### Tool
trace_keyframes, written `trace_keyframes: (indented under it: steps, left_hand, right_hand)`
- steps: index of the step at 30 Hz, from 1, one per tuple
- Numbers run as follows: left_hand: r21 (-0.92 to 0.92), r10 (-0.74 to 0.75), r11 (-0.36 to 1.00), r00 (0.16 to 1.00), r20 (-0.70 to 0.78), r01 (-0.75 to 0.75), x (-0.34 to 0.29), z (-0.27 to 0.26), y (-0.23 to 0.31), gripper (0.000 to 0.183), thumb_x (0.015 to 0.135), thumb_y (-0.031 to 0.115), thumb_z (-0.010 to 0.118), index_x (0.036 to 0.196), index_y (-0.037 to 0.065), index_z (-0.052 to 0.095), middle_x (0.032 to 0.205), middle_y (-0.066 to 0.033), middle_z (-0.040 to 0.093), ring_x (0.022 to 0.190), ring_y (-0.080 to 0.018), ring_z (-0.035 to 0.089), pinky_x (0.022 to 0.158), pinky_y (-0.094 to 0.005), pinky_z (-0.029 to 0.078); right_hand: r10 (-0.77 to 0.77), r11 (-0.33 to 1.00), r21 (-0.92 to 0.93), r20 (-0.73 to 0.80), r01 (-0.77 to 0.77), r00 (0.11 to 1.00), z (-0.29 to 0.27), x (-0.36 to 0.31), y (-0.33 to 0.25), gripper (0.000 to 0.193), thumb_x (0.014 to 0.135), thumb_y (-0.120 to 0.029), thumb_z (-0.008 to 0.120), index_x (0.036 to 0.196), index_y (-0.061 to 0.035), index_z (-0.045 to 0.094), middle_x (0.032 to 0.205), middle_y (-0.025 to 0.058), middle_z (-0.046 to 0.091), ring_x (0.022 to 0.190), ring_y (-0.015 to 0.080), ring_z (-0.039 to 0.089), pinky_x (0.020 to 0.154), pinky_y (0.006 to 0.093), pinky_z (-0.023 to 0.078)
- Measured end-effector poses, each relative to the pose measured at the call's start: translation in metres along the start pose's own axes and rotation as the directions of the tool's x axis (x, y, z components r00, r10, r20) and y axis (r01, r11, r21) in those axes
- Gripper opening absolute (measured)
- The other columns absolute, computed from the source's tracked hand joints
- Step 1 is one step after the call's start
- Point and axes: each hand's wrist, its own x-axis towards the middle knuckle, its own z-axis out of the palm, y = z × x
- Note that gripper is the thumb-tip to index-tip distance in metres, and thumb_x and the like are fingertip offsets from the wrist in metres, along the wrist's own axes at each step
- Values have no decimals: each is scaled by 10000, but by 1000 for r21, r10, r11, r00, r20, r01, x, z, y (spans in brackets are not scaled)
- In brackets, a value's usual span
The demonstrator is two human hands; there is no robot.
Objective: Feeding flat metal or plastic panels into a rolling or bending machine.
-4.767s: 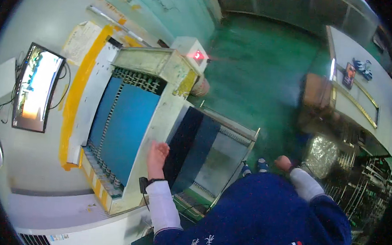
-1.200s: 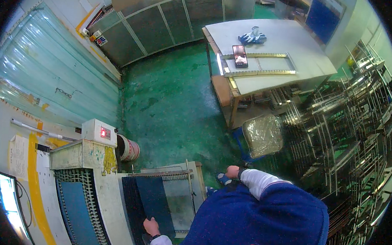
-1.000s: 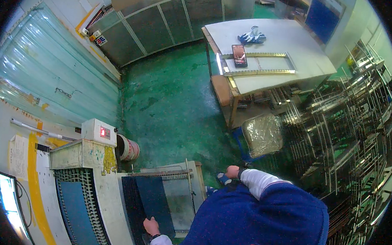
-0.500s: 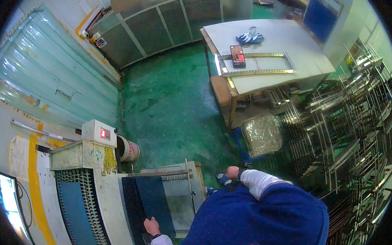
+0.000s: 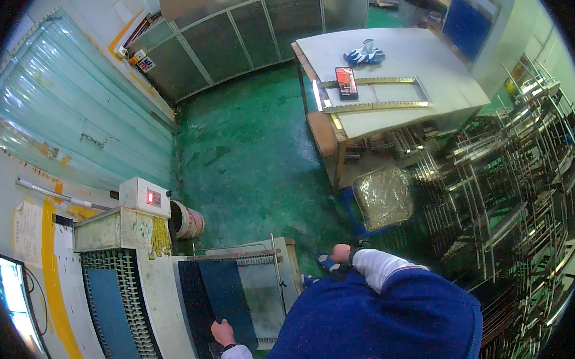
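L hand sits at the near end of the dark blue panel, thumb up; fingers mostly hidden, so can't tell if they grip it or just rest. R hand hangs apart from the tray, near the shoes, bunched fist-like; can't tell if it holds anything.

Changed: a few secs ago L hand was raised, fingers spread, by the machine edge; now it's lowered to the panel. In the last sec both hands hardly shift, only the phone pic differs. Prob. a pause w/ L hand in place, my read.

Panel is flat, matte, rectangular, next to ribbed black material, both on the grey tray, smooth, w/ a toothed edge. L of that, a paler blue sheet lies in the scuffed white machine btwn rows of small rollers. Further out: stool w/ crinkly plastic over its seat, shiny thin-rod metal racks, white tabletop w/ notched metal frame & soft blue/white gloves.
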Motion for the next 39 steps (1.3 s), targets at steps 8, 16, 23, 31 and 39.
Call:
trace_keyframes:
  steps: [8,16,23,31,39]
  left_hand:
    - [-23,-35,999,999,15,35,13,17,-25,365,678,172,637,844,-138,539,853,-294,550,826,-401,539,715,-411,421]
    - [17,29,999,1000,-7,-29,7,8,-13,383,679,195,637,847,-135,538,852,-292,549,824,-406,534,728,-411,422]
    - [21,-71,997,995,67,70,7,3,-10,412,689,206,633,908,-127,527,933,-280,536,898,-401,509,772,-403,409]
    - [17,-43,999,998,42,42,6,4,-7,414,693,191,626,932,-130,519,949,-292,526,904,-400,509,764,-405,408]
    - [43,11,999,999,-46,-9,23,35,-47,362,685,167,624,880,-125,535,887,-287,545,849,-408,526,722,-414,414]
  right_hand:
    - [88,996,2,7,-88,996,0,0,-6,332,661,-339,514,687,-25,623,698,187,589,679,340,570,621,413,442]
    - [119,993,7,-16,-119,993,-16,-18,-25,354,663,-351,516,705,-15,621,714,199,586,702,350,569,637,416,440]
    - [21,992,-129,87,-9,996,-8,-6,-12,331,668,-307,488,697,-1,611,721,211,580,715,361,562,646,424,434]
    - [37,999,-4,14,-37,999,-13,-17,-14,305,658,-287,492,700,-12,616,718,207,582,714,358,563,650,418,440]
    - [-3,987,-159,89,18,996,-6,-5,-9,306,659,-303,501,716,-30,627,727,188,594,721,338,575,643,406,450]
